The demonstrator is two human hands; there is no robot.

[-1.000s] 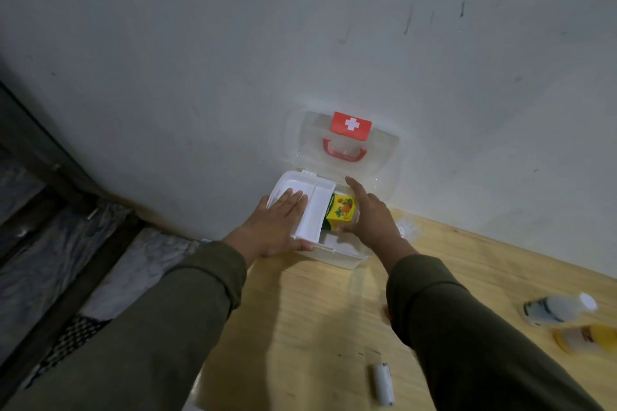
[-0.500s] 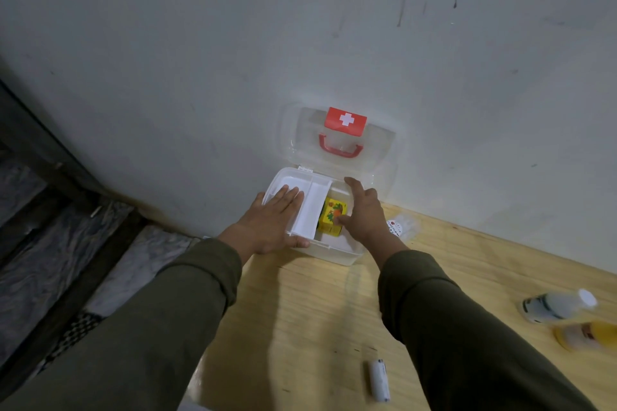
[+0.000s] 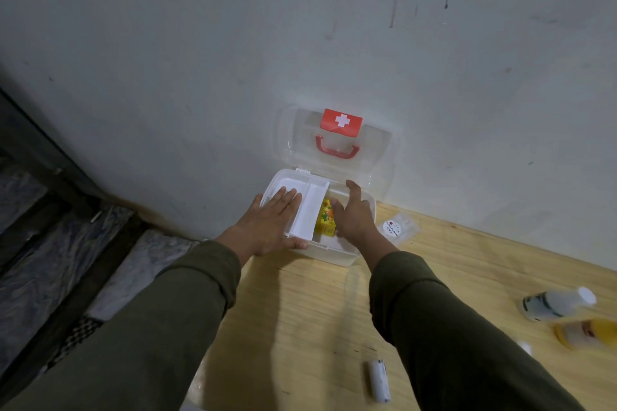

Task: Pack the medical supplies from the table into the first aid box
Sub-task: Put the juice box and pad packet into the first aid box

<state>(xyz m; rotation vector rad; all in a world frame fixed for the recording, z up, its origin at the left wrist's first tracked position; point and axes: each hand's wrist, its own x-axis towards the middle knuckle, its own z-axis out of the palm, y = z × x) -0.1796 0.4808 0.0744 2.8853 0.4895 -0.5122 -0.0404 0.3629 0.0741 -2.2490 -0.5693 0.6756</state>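
Note:
The white first aid box stands open against the wall, its clear lid with a red cross label and red handle leaning back. A white inner tray sits over the box's left half. My left hand lies flat on that tray, thumb hooked over the box's front edge. A small yellow carton with orange and green print stands inside the box, just right of the tray. My right hand hovers over the box's right half with fingers spread, right beside the carton and holding nothing.
On the wooden table lie a clear packet with a round label right of the box, a white roll near the front, and a white bottle and a yellow bottle at the right. The table's left edge drops to a dark floor.
My right hand has let go of the yellow carton, which now stands in the box, and has opened and lifted slightly. My left hand stays flat on the tray.

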